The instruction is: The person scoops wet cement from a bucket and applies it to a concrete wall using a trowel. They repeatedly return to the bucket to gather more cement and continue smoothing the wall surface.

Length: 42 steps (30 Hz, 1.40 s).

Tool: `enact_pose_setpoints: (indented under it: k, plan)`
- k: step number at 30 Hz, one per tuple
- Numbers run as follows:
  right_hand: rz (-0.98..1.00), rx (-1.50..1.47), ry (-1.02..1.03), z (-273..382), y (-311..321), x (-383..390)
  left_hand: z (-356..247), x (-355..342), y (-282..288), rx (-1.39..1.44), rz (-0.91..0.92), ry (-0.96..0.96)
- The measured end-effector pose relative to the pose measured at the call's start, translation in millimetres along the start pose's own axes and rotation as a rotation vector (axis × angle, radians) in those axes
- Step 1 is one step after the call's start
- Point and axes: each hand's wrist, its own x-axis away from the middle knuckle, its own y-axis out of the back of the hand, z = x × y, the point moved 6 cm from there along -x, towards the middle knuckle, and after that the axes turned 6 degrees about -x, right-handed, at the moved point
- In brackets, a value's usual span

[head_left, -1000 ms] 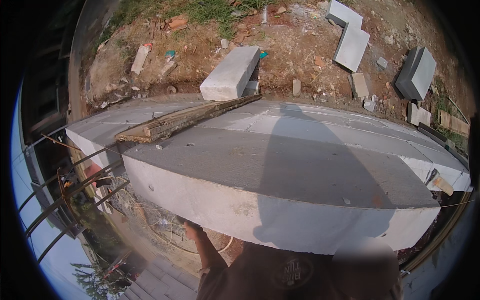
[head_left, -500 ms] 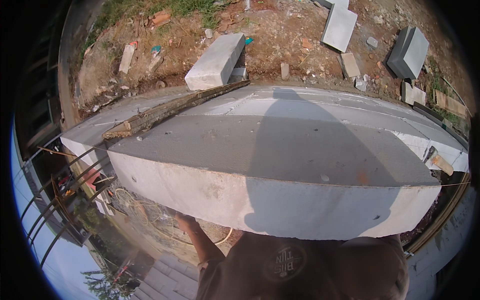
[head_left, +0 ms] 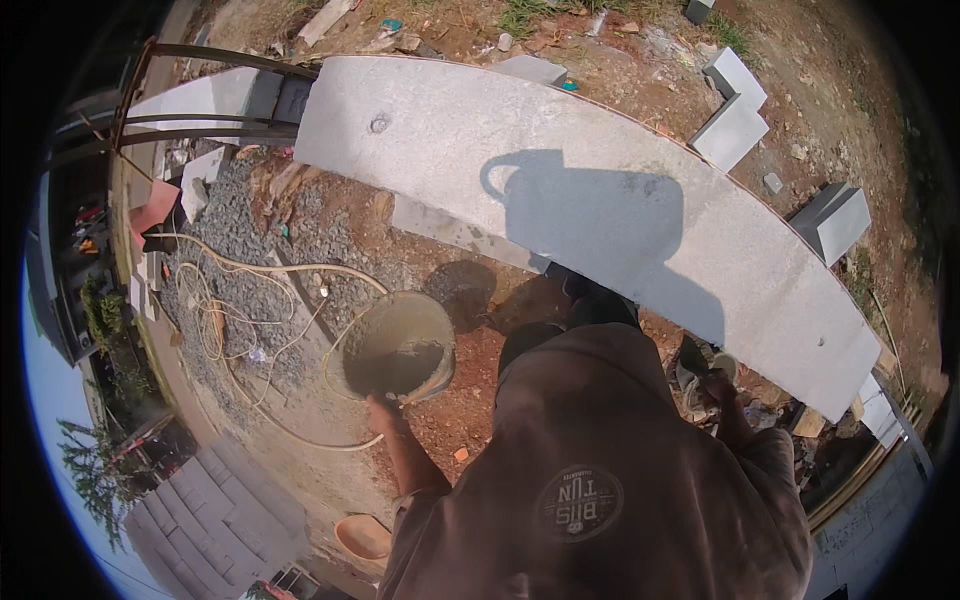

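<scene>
A bucket [head_left: 443, 335] with wet grey mortar [head_left: 400, 368] inside stands at my left. My left hand [head_left: 387, 413] is closed at its near rim, with the fingertips partly hidden. Low on the right, in shade beside the wall, my right hand [head_left: 718, 390] is closed around a greyish tool-like thing [head_left: 692, 372] with a pale rounded end; its kind is unclear. In front of me stretches the white face of a large light concrete block [head_left: 440, 130], with a shadow across it.
Grey gravel [head_left: 255, 200] and a coiled yellowish hose [head_left: 300, 268] lie left of the bucket. An orange-brown basin [head_left: 362, 537] and stacked grey blocks [head_left: 215, 500] are at lower left. Metal bars [head_left: 220, 55] jut in at upper left. Loose blocks [head_left: 735, 130] lie on dirt beyond.
My view has tilted down and back from the block's top to its near face. The bucket and my right hand have come into sight; my left hand now is at the bucket's rim.
</scene>
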Motion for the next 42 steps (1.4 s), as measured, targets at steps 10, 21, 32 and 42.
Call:
enact_pose_setpoints:
  k: [10,21,32,42]
  plan:
    - [0.111,0.640,0.289,209.3,-55.6,15.1,309.5,-10.0,169.5,0.192,-0.338,0.110]
    - [0.213,1.531,0.624,427.3,-321.7,104.7,518.7,303.3,243.5,0.081,-0.788,0.963]
    - [0.336,2.191,0.861,443.5,-546.6,192.3,504.8,683.1,208.1,0.725,-1.895,1.362]
    - [1.048,2.268,0.715,201.1,-622.4,252.3,402.8,855.6,160.6,0.451,-2.258,1.643]
